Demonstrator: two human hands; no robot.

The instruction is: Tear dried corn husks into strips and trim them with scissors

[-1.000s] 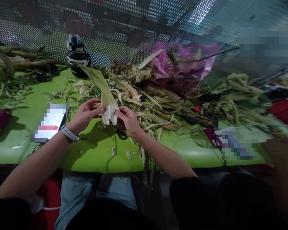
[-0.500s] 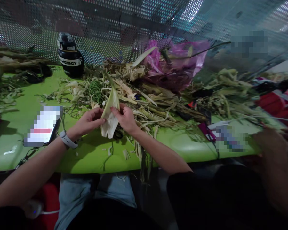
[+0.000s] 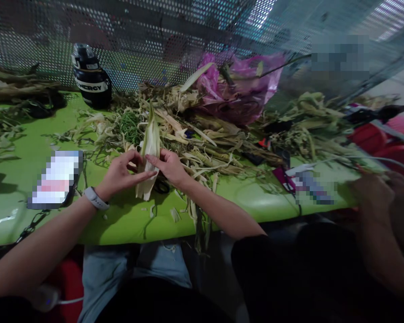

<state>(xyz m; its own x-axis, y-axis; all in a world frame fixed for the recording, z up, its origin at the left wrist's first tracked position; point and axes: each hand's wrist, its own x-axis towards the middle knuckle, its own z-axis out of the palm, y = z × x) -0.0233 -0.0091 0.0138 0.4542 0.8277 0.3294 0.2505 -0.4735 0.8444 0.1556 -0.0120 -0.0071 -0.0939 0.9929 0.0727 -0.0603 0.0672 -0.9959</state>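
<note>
A pale corn husk (image 3: 151, 141), pointed at the top and split at its lower end, stands upright between my hands over the near part of the table. My left hand (image 3: 123, 171) pinches its left side, the thumb lying across the front. From the right, my right hand (image 3: 170, 167) grips the same husk with thumb and fingers. Behind it lies a bundle of green string (image 3: 129, 126) among shredded husk strips. The black handles of what look like scissors (image 3: 162, 185) show just below my right hand, partly hidden.
Heaped dry husks (image 3: 218, 134) cover the middle of the green table (image 3: 114, 224). A black bottle (image 3: 92, 85) and pink plastic bag (image 3: 245, 89) stand at the back by a perforated metal panel. A phone (image 3: 55, 179) lies left. At right are a co-worker's hands (image 3: 373, 193).
The husk has narrowed and folded inward between my hands, standing more upright. My left thumb now stretches across its front. The whole view has shifted slightly.
</note>
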